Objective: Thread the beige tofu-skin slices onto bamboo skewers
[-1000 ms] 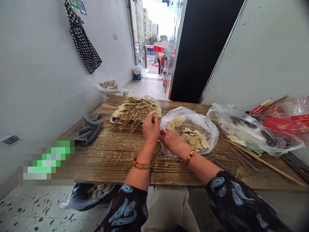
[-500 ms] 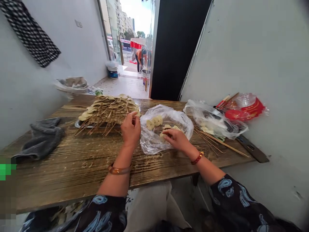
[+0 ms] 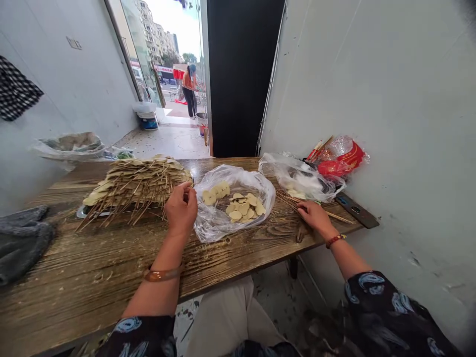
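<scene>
My left hand [image 3: 181, 209] is closed in a pinch near the blunt end of a skewer. That skewer carries several pale yellow slices [image 3: 216, 193], which look like potato, and it points right over a clear plastic bag [image 3: 208, 233]. Loose slices [image 3: 245, 208] are heaped on the spread bag. At the right, my right hand [image 3: 316, 218] has its fingertips pinched at the bundle of bare bamboo skewers [image 3: 286, 199] lying on the wooden table [image 3: 111, 277]. Left of my left hand rises a big pile of filled skewers [image 3: 139, 181] on a metal tray [image 3: 84, 212], sticks toward me.
Behind the bare skewers lies another plastic bag [image 3: 308, 181] with red packaging [image 3: 342, 161] beyond it. A dark flat object [image 3: 359, 212] lies at the table's right end. A grey cloth [image 3: 26, 243] is at the left. Outside the doorway stands a person [image 3: 189, 89].
My right hand has left the loose slices and moved right to the bare skewers. My left hand keeps its hold on the filled skewer. The view has turned right.
</scene>
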The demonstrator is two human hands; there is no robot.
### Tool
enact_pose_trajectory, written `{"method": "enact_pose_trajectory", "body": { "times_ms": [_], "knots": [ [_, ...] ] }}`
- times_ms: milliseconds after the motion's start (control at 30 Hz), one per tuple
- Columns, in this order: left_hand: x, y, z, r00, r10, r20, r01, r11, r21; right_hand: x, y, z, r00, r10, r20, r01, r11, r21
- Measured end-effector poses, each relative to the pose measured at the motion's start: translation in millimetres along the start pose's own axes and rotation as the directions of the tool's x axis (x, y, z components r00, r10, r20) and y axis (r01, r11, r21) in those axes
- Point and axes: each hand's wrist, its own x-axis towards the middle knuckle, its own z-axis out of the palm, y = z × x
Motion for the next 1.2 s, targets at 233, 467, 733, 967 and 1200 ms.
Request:
{"method": "enact_pose_trajectory", "body": {
  "times_ms": [233,467,733,967,1200],
  "knots": [
    [-4,-7,4,0.998,0.057,0.022,-0.057,0.998,0.019,-11,3,10,1.000,0.002,0.009,0.000,0.984,-0.178],
    [-29,18,0,0.987,0.073,0.146,-0.070,0.997,-0.021,-7,8,15,0.999,-0.053,0.004,0.052,0.961,-0.272],
    [-67,34,-22,0.957,0.023,0.288,0.009,0.994,-0.111,-14,25,7,0.986,-0.064,-0.155,0.023,0.967,-0.255],
    [-49,43,-23,0.891,-0.212,0.402,0.314,0.926,-0.208,-53,7,-15,0.954,0.014,-0.300,0.003,0.998,0.055],
    [-64,110,-6,0.633,-0.107,0.767,0.551,0.758,-0.349,-89,-89,-27,0.948,-0.164,-0.274,0.281,0.836,0.471]
  ]
}}
